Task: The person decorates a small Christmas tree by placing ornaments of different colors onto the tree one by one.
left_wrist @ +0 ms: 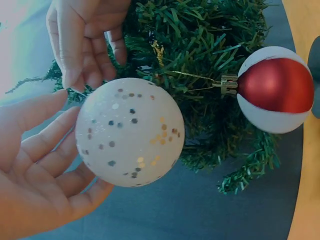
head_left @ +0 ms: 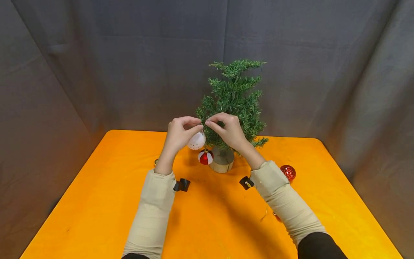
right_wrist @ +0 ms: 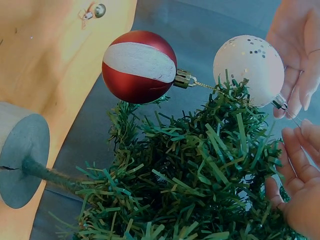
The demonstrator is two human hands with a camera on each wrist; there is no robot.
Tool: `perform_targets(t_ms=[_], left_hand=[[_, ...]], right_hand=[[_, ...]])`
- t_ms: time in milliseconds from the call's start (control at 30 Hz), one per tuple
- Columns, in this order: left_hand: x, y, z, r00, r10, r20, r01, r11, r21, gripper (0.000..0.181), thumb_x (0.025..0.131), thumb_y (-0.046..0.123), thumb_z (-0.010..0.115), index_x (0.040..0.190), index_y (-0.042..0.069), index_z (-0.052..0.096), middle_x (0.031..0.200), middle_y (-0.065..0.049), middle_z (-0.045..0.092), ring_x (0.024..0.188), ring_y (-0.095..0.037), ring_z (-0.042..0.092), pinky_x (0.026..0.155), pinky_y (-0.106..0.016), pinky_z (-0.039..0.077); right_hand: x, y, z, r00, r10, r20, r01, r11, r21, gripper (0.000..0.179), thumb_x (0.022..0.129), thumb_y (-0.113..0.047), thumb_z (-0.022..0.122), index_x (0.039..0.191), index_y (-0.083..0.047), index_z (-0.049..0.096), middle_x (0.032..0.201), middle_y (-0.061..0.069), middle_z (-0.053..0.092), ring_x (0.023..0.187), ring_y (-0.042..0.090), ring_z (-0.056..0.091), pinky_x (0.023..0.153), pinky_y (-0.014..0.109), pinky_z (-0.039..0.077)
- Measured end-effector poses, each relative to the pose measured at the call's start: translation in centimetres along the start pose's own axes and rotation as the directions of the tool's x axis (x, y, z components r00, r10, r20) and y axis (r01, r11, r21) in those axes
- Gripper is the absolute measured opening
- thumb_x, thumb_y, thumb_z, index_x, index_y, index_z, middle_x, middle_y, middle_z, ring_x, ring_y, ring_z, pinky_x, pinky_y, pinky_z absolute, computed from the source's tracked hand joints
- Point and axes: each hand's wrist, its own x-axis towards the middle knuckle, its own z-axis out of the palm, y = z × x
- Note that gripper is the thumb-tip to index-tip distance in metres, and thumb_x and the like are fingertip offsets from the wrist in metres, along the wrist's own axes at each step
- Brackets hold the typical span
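A white bauble with gold and silver dots (left_wrist: 130, 132) hangs at a branch on the left side of a small artificial Christmas tree (head_left: 237, 91). My left hand (head_left: 179, 133) is just above it, thumb and forefinger pinched at its hanging string. From the other side my right hand (head_left: 228, 129) pinches the same thin string (right_wrist: 295, 118), which runs from the bauble's metal cap. Both hands' fingertips nearly meet at the branch tip. Below, a red and white striped bauble (head_left: 205, 157) hangs on a gold string from the tree.
The tree stands on a round wooden base (head_left: 222, 160) on an orange table (head_left: 97, 201). A red glittery bauble (head_left: 288, 173) lies by the right sleeve, and another red ornament (head_left: 277, 217) is partly hidden under it. A small gold ornament (right_wrist: 99, 10) lies left of the tree. Grey curtains (head_left: 155, 72) surround the table.
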Motion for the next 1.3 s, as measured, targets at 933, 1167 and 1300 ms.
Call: perform_targets(t_ms=[933, 1167, 1300], left_hand=[[2.5, -1.4, 1.1, 0.995, -0.039, 0.093, 0.062, 0.965, -0.254, 0.018, 0.086, 0.007, 0.059, 0.093, -0.008, 0.066, 0.088, -0.017, 0.064, 0.08, -0.024, 0.057, 0.075, -0.03, 0.047], [2.6, -1.6, 1.7, 0.997, -0.06, 0.045, 0.069, 0.966, -0.248, 0.018, 0.086, 0.01, 0.06, 0.09, -0.007, 0.065, 0.084, -0.016, 0.064, 0.079, -0.022, 0.059, 0.075, -0.03, 0.047], [2.7, -1.5, 1.9, 0.999, -0.045, -0.015, 0.042, 0.98, -0.195, 0.018, 0.086, 0.012, 0.061, 0.089, -0.005, 0.066, 0.083, -0.015, 0.065, 0.077, -0.022, 0.06, 0.074, -0.03, 0.048]], right_hand=[[0.3, -0.4, 0.2, 0.975, 0.217, -0.045, -0.216, 0.976, 0.017, 0.011, 0.083, -0.007, 0.063, 0.086, 0.003, 0.068, 0.076, 0.012, 0.066, 0.062, 0.018, 0.058, 0.057, 0.027, 0.048], [0.1, -0.5, 0.3, 0.969, 0.227, -0.101, -0.224, 0.974, 0.032, 0.009, 0.081, -0.003, 0.065, 0.087, 0.003, 0.064, 0.075, 0.013, 0.066, 0.064, 0.021, 0.06, 0.06, 0.03, 0.05], [0.1, -0.2, 0.6, 0.975, 0.18, -0.133, -0.177, 0.984, 0.03, 0.007, 0.081, -0.002, 0.064, 0.087, 0.003, 0.063, 0.074, 0.012, 0.065, 0.062, 0.02, 0.06, 0.059, 0.03, 0.05]])
